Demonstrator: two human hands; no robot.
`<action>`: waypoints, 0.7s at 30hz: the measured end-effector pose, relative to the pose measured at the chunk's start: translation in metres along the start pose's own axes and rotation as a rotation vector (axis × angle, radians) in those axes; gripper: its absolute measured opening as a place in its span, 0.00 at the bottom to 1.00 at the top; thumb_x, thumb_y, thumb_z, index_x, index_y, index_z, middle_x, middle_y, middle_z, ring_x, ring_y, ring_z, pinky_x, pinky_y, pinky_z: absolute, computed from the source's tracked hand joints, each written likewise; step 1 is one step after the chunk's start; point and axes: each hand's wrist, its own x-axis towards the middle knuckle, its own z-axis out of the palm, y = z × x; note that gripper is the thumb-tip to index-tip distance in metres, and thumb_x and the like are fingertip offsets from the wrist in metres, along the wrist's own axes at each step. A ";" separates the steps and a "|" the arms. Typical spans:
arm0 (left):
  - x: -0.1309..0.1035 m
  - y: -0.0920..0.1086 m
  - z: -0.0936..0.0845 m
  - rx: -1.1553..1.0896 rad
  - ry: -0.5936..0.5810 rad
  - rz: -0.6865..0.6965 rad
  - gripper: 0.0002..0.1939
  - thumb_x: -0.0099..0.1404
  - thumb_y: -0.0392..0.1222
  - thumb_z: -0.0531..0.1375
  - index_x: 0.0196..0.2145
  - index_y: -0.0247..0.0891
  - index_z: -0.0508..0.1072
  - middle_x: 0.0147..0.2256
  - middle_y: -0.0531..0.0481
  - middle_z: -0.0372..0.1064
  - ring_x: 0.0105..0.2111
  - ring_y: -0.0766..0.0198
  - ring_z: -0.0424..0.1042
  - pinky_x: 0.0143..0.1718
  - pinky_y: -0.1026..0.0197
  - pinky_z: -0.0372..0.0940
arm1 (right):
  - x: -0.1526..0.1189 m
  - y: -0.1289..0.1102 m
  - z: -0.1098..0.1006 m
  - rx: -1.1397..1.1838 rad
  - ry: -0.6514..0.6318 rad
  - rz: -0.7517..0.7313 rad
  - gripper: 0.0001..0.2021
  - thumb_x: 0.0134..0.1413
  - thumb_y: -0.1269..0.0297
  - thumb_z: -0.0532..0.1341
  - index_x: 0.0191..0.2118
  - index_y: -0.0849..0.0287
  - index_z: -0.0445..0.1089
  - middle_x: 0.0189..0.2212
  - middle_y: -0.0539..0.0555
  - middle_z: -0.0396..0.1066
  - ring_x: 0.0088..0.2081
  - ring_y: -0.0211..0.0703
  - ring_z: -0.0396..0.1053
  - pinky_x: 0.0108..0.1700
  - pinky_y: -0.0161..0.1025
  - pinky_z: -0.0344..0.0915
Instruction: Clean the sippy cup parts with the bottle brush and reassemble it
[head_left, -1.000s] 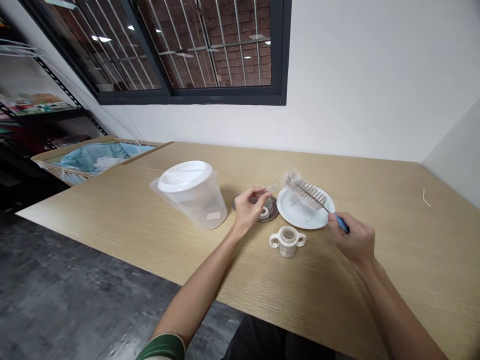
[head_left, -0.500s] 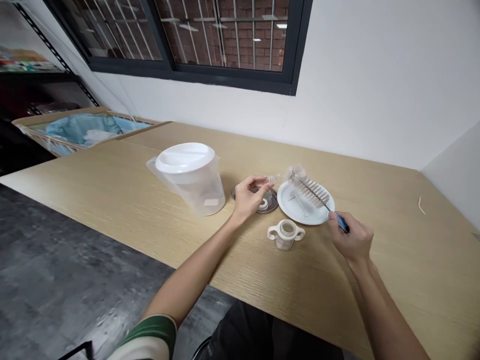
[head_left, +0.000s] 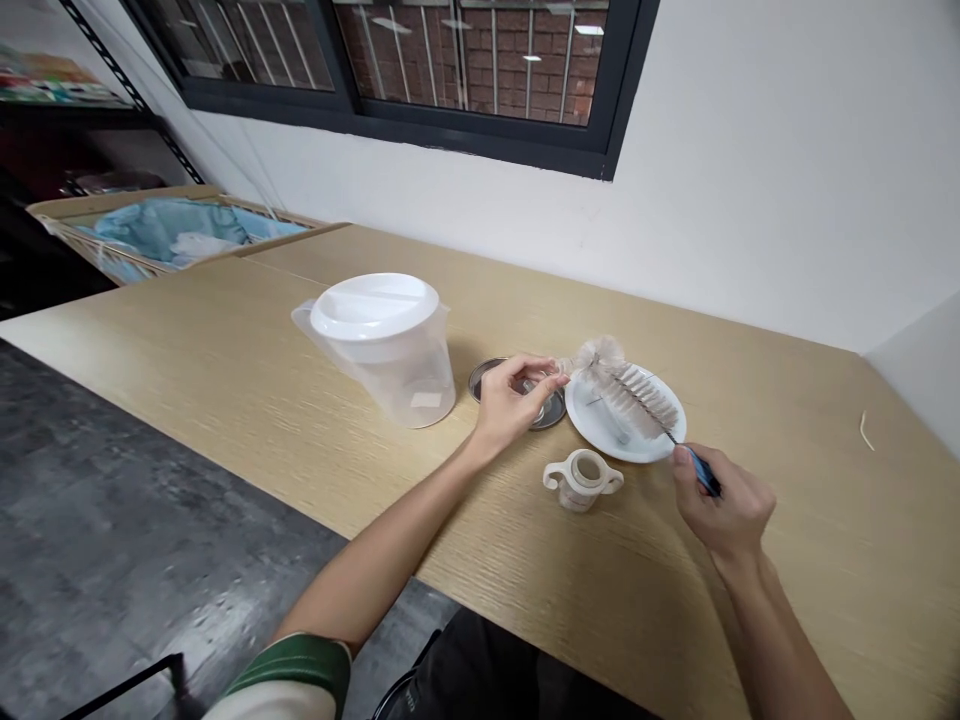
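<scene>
My right hand (head_left: 726, 500) is closed around the blue handle of a bottle brush (head_left: 637, 395), its pale bristles slanting up and left over a white plate (head_left: 667, 440). The brush tip reaches close to my left hand (head_left: 517, 400). Pinched in my left fingertips is a small clear piece that looks like a bottle nipple (head_left: 564, 368), partly hidden by the fingers. Beneath that hand lies a round dark metal tray (head_left: 553, 412) bearing small clear parts. Nearer me a cream two-handled bottle holder (head_left: 582, 482) stands upright on the table.
A translucent pitcher (head_left: 409, 365) with a white lid stands left of my left hand. At the far left is a wooden-rimmed basket (head_left: 67, 232) lined with blue. A thin pale strip (head_left: 866, 430) lies at the right of the table (head_left: 300, 390), which meets the wall behind.
The brush tip and the clear nipple have come closer together, my left hand shifting slightly right. My view has also shifted a little.
</scene>
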 end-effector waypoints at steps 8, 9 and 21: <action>-0.001 0.000 -0.001 -0.060 -0.007 -0.032 0.12 0.56 0.46 0.70 0.35 0.37 0.78 0.34 0.46 0.77 0.29 0.63 0.75 0.34 0.60 0.71 | -0.006 0.001 -0.001 -0.008 0.027 -0.026 0.03 0.58 0.68 0.62 0.34 0.59 0.73 0.16 0.45 0.63 0.17 0.32 0.60 0.25 0.33 0.58; -0.001 -0.003 0.000 -0.080 -0.017 -0.061 0.12 0.56 0.46 0.70 0.35 0.37 0.77 0.34 0.46 0.77 0.29 0.63 0.76 0.34 0.60 0.71 | -0.007 0.002 0.000 0.004 0.030 -0.027 0.02 0.58 0.68 0.62 0.35 0.58 0.73 0.17 0.46 0.64 0.18 0.33 0.60 0.25 0.33 0.58; -0.004 -0.022 0.004 -0.082 -0.097 -0.122 0.13 0.57 0.47 0.70 0.38 0.40 0.78 0.36 0.45 0.78 0.32 0.59 0.77 0.37 0.58 0.72 | -0.002 -0.003 0.006 -0.042 -0.033 0.073 0.06 0.60 0.67 0.62 0.33 0.62 0.73 0.14 0.44 0.57 0.16 0.31 0.57 0.23 0.33 0.56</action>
